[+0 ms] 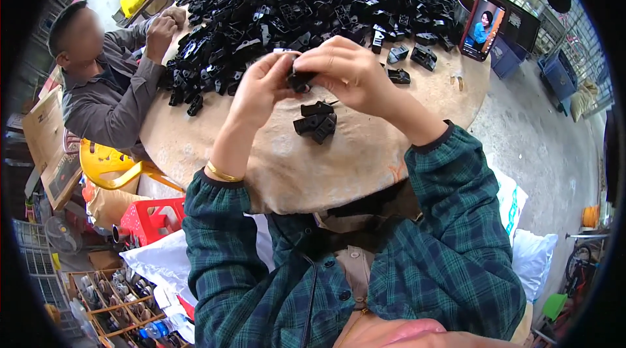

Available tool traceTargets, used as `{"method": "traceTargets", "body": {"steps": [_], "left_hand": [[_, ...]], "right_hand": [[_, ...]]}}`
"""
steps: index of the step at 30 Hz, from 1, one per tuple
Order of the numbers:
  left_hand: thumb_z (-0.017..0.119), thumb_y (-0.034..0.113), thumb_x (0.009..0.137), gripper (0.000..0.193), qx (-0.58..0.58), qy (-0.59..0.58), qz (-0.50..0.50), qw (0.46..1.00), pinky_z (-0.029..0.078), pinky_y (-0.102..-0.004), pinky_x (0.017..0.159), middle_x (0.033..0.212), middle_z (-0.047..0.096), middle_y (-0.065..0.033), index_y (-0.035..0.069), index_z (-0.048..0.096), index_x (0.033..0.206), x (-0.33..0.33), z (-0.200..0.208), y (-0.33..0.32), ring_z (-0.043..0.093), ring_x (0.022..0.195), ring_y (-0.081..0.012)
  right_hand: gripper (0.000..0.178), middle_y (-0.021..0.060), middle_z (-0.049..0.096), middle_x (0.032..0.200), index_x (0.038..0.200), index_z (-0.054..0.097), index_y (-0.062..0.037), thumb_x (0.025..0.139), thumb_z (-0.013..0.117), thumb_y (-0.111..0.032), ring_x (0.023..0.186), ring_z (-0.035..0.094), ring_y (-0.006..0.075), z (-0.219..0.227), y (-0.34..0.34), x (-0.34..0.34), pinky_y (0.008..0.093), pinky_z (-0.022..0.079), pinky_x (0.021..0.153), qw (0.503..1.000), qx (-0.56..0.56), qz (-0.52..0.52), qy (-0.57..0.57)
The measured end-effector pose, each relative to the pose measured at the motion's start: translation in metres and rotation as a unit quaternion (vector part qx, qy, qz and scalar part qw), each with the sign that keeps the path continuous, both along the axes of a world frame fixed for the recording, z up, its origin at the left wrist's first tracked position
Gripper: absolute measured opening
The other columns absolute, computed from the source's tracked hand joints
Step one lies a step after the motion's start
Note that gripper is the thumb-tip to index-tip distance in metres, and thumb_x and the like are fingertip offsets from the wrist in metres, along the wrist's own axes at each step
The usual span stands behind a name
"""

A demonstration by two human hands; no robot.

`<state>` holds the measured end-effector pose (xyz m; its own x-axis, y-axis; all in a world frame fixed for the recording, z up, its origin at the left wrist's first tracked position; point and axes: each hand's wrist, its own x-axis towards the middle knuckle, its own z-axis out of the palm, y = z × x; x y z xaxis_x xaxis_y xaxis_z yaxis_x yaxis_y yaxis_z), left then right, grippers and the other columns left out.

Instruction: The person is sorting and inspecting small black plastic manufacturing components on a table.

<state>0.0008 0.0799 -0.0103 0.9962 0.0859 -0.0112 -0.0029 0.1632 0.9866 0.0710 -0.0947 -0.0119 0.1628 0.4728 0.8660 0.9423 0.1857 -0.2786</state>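
Observation:
Over the near half of the table, my left hand [259, 87] and my right hand [347, 73] meet with bent fingers around one small black plastic part [300, 79]. Fingers hide much of it, so its exact shape does not show. Just below my hands, a few similar black plastic pieces [317, 122] lie bunched on the tabletop. Beyond them rises a large heap of black plastic parts [306, 5]. Several loose pieces, among them one black part [424, 58], sit to the right of my hands.
The round table [202, 146] has a tan cover. On its right edge stands a lit phone [482, 27]. At the left a co-worker [107, 87] sits with hands raised by the heap. A yellow chair [107, 165], a red stool [153, 221] and white sacks [163, 260] surround the table.

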Motion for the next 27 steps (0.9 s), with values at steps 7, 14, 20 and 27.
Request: {"method": "traceTargets", "body": {"steps": [7, 14, 20, 27], "left_hand": [[0.046, 0.027, 0.094, 0.029, -0.077, 0.051, -0.044, 0.995, 0.053, -0.0233, 0.058, 0.084, 0.060, -0.0047, 0.000, 0.057, 0.100, -0.004, -0.007, 0.002, 0.061, 0.071, -0.0128], [0.054, 0.030, 0.090, 0.030, -0.113, 0.104, -0.025, 0.988, 0.052, -0.0243, 0.060, 0.076, 0.059, -0.0036, 0.002, 0.061, 0.091, -0.003, -0.002, 0.000, 0.059, 0.066, -0.0124], [0.055, 0.029, 0.090, 0.029, -0.143, 0.111, -0.017, 0.983, 0.052, -0.0236, 0.057, 0.077, 0.062, -0.0060, 0.000, 0.062, 0.092, -0.004, 0.000, 0.001, 0.060, 0.064, -0.0131], [0.056, 0.026, 0.090, 0.034, -0.053, 0.046, -0.081, 0.994, 0.053, -0.0244, 0.070, 0.094, 0.061, -0.0109, -0.005, 0.057, 0.104, -0.006, 0.000, 0.005, 0.062, 0.079, -0.0155]], "right_hand": [[0.035, 0.0074, 0.065, 0.094, 0.100, 0.066, -0.0070, 0.066, 0.067, 0.003, 0.084, 0.060, 0.0236, -0.002, 0.003, -0.003, 0.0318, 0.052, 0.071, 0.999, -0.030, -0.016, -0.038], [0.032, 0.0111, 0.065, 0.094, 0.097, 0.065, -0.0016, 0.066, 0.065, 0.006, 0.083, 0.062, 0.0256, 0.002, -0.002, -0.001, 0.0320, 0.051, 0.072, 0.996, -0.051, -0.052, -0.041], [0.027, 0.0118, 0.065, 0.095, 0.095, 0.065, -0.0005, 0.069, 0.065, 0.005, 0.085, 0.062, 0.0257, 0.001, 0.002, -0.003, 0.0320, 0.051, 0.072, 0.997, -0.057, -0.029, -0.031], [0.027, 0.0084, 0.065, 0.091, 0.095, 0.067, -0.0059, 0.068, 0.067, -0.001, 0.083, 0.062, 0.0234, -0.001, 0.001, -0.004, 0.0304, 0.053, 0.068, 0.987, -0.075, -0.097, -0.105]]}}
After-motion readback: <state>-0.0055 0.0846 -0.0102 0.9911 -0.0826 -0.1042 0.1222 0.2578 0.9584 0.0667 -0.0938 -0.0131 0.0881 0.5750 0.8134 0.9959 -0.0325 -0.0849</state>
